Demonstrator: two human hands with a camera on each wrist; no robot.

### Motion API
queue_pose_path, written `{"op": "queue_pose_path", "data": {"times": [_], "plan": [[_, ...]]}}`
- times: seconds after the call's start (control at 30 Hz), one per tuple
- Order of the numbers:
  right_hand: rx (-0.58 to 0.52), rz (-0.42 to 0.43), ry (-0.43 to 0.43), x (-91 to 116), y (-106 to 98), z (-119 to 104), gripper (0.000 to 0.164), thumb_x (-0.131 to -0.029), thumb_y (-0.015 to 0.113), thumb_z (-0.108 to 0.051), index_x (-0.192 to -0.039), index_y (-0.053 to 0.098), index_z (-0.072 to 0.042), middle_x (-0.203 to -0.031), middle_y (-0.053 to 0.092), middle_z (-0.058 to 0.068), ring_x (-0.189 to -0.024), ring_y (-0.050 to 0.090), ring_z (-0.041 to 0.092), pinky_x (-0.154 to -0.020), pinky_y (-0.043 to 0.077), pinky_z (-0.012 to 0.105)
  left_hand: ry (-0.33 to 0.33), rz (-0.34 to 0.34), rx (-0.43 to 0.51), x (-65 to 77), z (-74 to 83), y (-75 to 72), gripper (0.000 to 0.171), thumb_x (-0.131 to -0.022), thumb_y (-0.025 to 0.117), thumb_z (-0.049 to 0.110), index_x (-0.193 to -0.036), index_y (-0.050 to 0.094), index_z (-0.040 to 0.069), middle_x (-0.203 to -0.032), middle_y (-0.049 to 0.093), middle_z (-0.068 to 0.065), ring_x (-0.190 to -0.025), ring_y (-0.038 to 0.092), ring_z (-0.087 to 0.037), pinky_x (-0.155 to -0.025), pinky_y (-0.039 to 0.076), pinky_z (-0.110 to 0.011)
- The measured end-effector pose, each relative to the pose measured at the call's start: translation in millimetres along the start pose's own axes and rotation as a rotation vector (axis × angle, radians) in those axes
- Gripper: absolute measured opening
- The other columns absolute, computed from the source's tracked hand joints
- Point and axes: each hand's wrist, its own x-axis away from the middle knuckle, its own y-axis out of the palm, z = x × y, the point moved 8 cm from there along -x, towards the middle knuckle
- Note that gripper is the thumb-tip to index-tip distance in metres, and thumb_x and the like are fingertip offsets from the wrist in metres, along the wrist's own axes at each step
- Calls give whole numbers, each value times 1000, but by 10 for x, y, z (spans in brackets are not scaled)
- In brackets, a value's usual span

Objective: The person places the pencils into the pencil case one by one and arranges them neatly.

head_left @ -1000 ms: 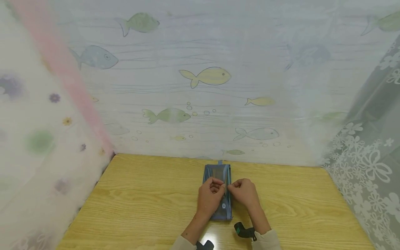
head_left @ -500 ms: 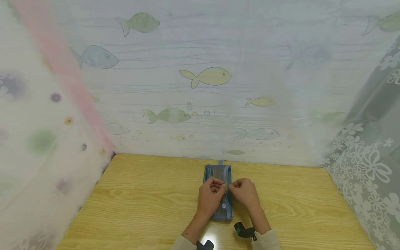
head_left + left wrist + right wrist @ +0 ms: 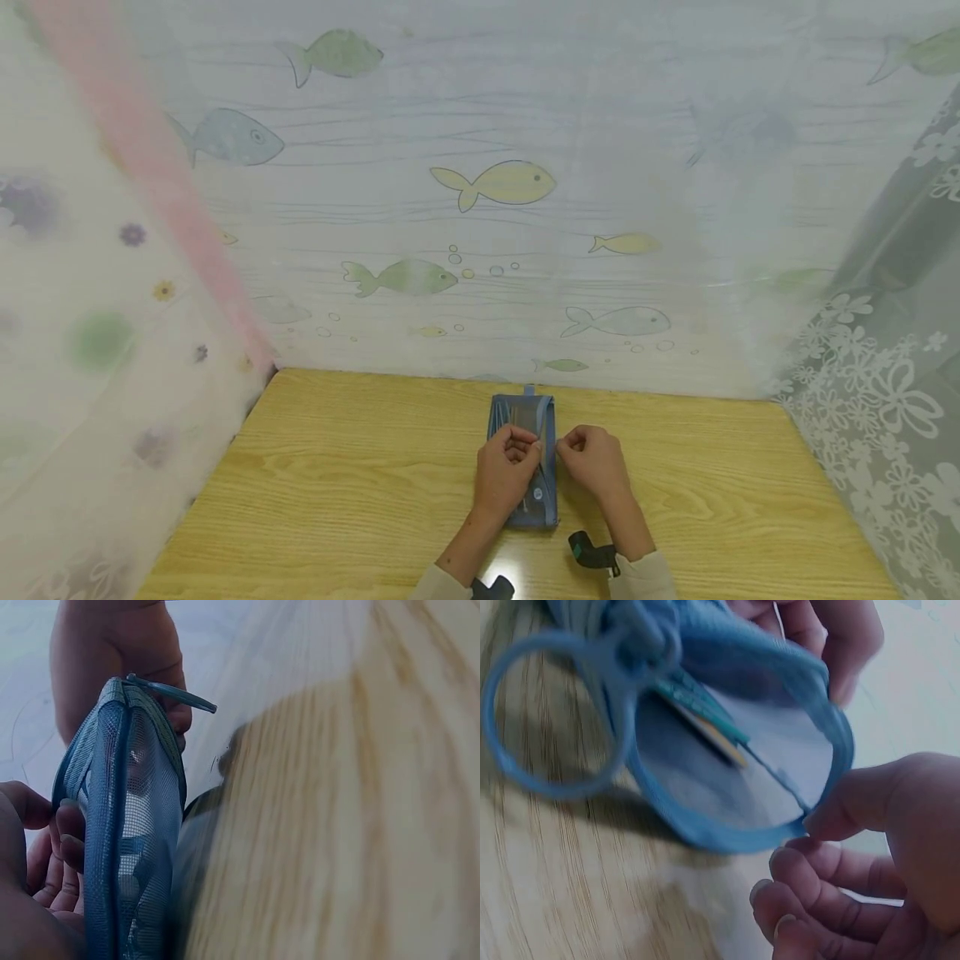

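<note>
A blue mesh pencil case (image 3: 536, 510) lies lengthwise on the table, its zipped mouth parted. My left hand (image 3: 504, 475) pinches one edge of that mouth between thumb and fingers; the left wrist view shows this grip on the zip tape (image 3: 66, 776). My right hand (image 3: 596, 462) is at the case's right side, and in the right wrist view its thumb and forefinger pinch the opposite rim (image 3: 727, 838). Through the gap I see teal sticks (image 3: 705, 709) and a thin yellow one (image 3: 727, 748) inside. A large ring pull (image 3: 499, 754) hangs from the zip.
The wood-grain table (image 3: 360, 467) meets a fish-patterned curtain (image 3: 487, 108) just behind the case. Flowered curtains hang at the left (image 3: 82, 400) and right (image 3: 892, 417). Black wrist mounts (image 3: 588, 552) sit at both wrists.
My right hand has shifted slightly to the right, away from my left. The left hand and the pencil case stay where they were.
</note>
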Motion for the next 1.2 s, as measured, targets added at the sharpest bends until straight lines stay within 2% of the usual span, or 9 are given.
{"op": "queue_pose_path", "data": {"times": [0.23,0.37,0.63,0.83,1.03,1.2], "plan": [[61,33,-57,-38,-49,82,12,-93,70,-14,-84,74,-7,-72,67,0,-62,57,13,-59,49,33,-14,1,-63,-25,-25,-11,6,-95,78,10,-98,73,11,-85,73,-2,-69,67,-9,-64,56,-22],[101,62,-57,-46,-80,150,12,-92,71,-14,-84,73,-6,-72,67,1,-63,56,14,-60,49,33,-4,-9,-121,-34,-31,-21,5,-95,77,12,-98,73,14,-85,73,2,-70,67,-8,-65,57,-24],[101,92,-38,-48,-119,226,10,-92,69,-13,-86,72,-6,-72,68,2,-63,57,14,-60,49,34,83,-32,-349,-85,-6,20,5,-93,78,12,-96,74,14,-80,71,7,-65,61,0,-62,54,-20],[104,93,-9,-29,-126,250,12,-93,67,-14,-86,71,-6,-72,68,1,-61,57,14,-57,49,33,169,-38,-574,-86,73,93,4,-92,79,17,-93,76,17,-76,69,12,-62,55,4,-60,49,-19],[112,123,-19,-17,-113,241,10,-94,67,-15,-88,70,-7,-73,66,1,-61,56,14,-57,47,32,211,-62,-671,-70,105,154,6,-95,81,22,-94,78,17,-77,70,12,-63,55,5,-58,47,-18],[119,166,-57,-36,-125,216,8,-93,67,-14,-91,70,-7,-74,66,1,-64,58,15,-61,50,35,239,-95,-812,-58,109,226,9,-95,82,28,-94,82,19,-77,69,11,-62,53,4,-56,43,-17]]}}
